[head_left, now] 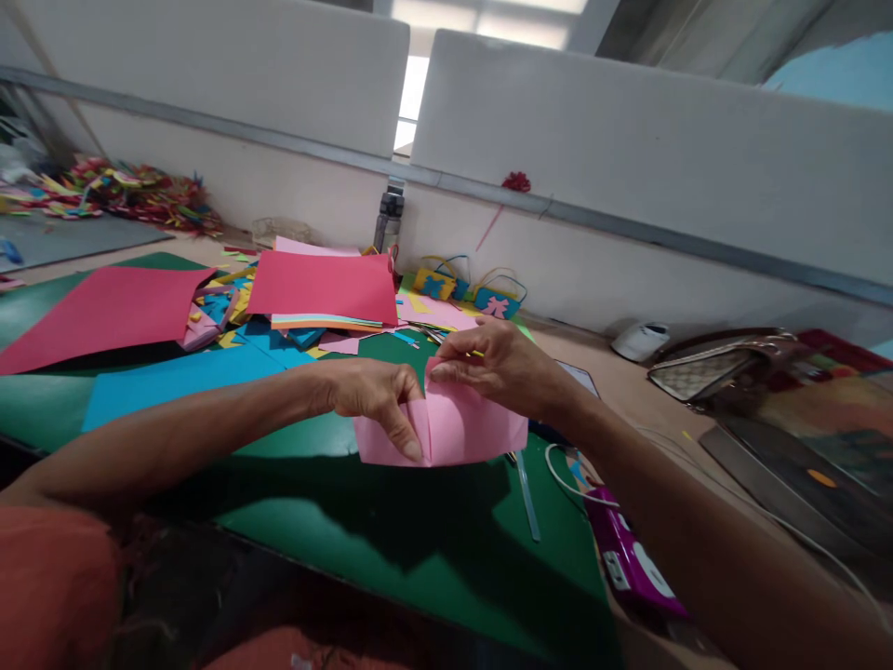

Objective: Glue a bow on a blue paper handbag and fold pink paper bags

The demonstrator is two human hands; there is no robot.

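Observation:
A folded piece of pink paper [474,433] is held up above the green tabletop [293,521], with a crease or seam running down near its middle. My left hand [380,400] grips its left part, the thumb pressed flat on the near face and the other fingers partly hidden. At the upper edge, my right hand [492,363] pinches the paper between thumb and fingers. A dark shadow of hands and paper falls on the green surface below.
Blue sheets [174,381], a large red sheet [112,312] and a red-topped paper stack [325,288] lie behind. Small paper bags [499,298] stand near the wall. A glue stick [527,498], a purple power strip [632,558] and a handbag [726,363] are rightward.

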